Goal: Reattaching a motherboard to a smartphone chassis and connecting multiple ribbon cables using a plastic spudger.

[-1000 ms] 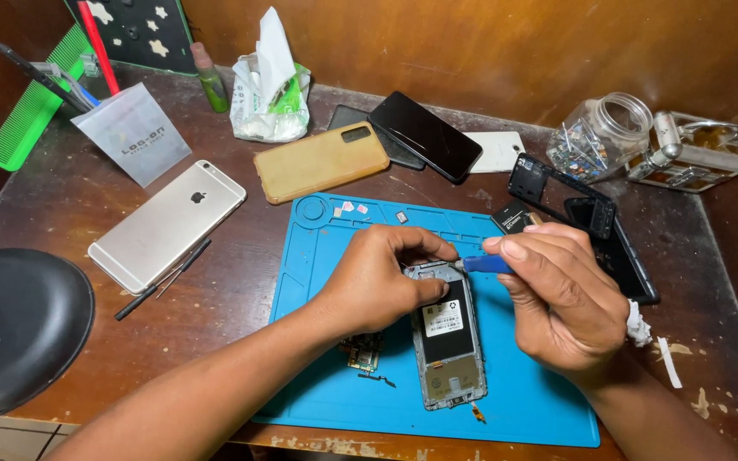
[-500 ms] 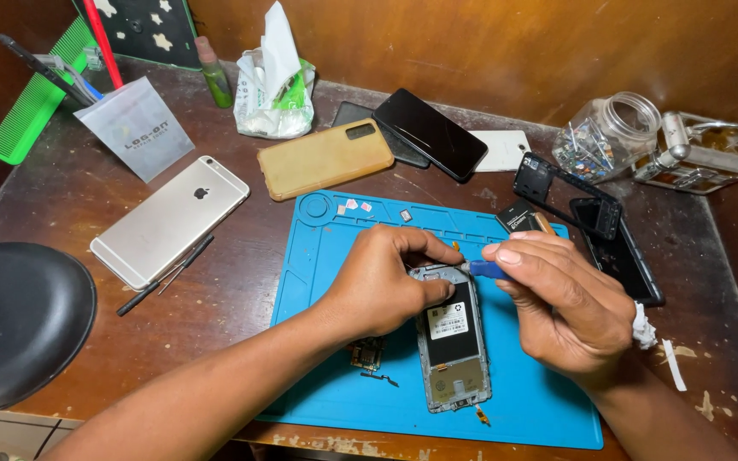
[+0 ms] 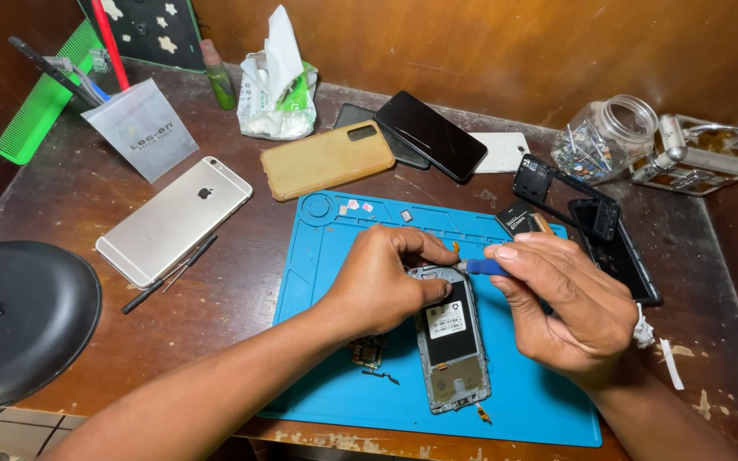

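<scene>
Now pressing down on open phone [image 3: 452, 337] with left hand [image 3: 382, 282], mid blue mat [image 3: 557, 401]; right hand [image 3: 570, 307] pinching blue tool [image 3: 482, 267] at phone's top edge.

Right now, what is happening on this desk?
A person works on an opened phone lying on a blue mat. The left hand steadies the phone's top end, and the right hand holds a blue-handled tool at that same end. Other phones, a glass jar and tissues lie around.
</scene>
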